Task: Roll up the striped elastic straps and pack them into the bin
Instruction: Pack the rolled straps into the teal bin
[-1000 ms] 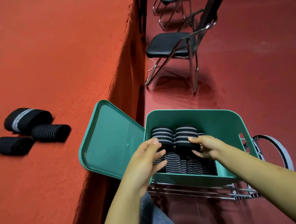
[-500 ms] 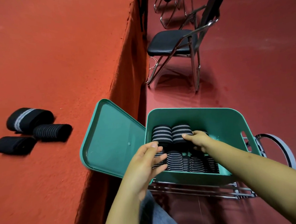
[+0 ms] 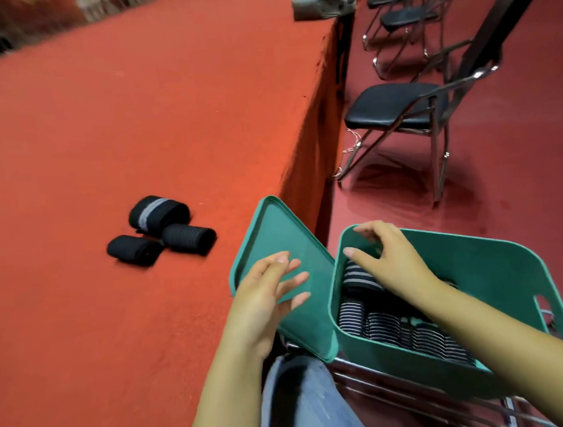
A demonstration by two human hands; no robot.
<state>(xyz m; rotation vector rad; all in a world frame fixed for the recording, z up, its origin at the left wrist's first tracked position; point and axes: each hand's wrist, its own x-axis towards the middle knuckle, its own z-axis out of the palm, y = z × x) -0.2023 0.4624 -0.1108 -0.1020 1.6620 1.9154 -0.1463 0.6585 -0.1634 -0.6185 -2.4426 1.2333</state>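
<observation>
Now both hands (image 3: 265, 299) (image 3: 390, 263) open over bin (image 3: 491, 267), rolled straps (image 3: 387, 328) inside.

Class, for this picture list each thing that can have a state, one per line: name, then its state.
Green plastic bin: open, partly filled with rolled straps.
Green plastic lid: off, propped beside the bin.
Striped elastic strap rolls in the bin: rolled, packed side by side.
Three dark strap rolls on the red table: rolled, not yet packed.
Left hand: open, over the lid.
Right hand: fingers loosely curled, holding nothing, over the bin.
Black folding chair: unfolded, unoccupied.
</observation>
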